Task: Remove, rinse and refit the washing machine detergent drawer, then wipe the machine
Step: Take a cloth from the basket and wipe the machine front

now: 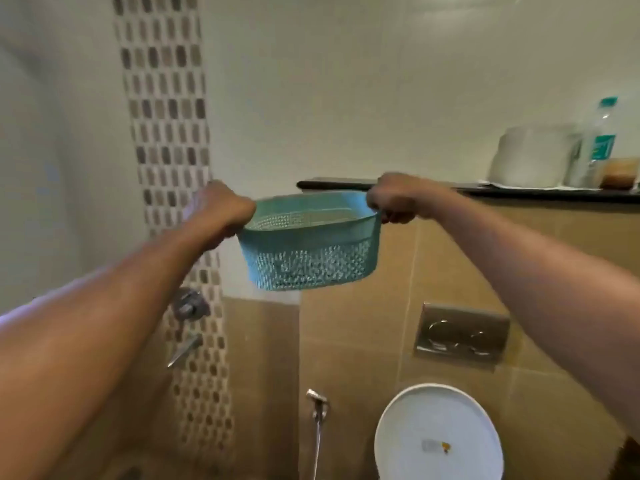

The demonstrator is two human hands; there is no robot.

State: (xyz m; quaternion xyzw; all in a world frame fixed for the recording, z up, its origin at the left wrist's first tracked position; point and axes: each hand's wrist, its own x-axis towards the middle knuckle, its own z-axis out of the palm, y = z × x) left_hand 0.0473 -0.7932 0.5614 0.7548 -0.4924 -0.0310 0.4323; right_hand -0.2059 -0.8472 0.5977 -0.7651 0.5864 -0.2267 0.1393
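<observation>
A light blue perforated plastic basket (308, 251) hangs in the air in front of the tiled wall, about level with a dark ledge. My left hand (221, 211) grips its left rim and my right hand (393, 199) grips its right rim, both arms stretched forward. From this angle the basket looks empty inside. No washing machine or detergent drawer is in view.
The dark ledge (519, 192) at the right carries a white tub (533, 155), a clear bottle (601, 140) and a brown jar (620, 173). Below are a flush plate (462, 336), a closed white toilet lid (438, 434), a hand sprayer (317, 405) and a wall tap (188, 322).
</observation>
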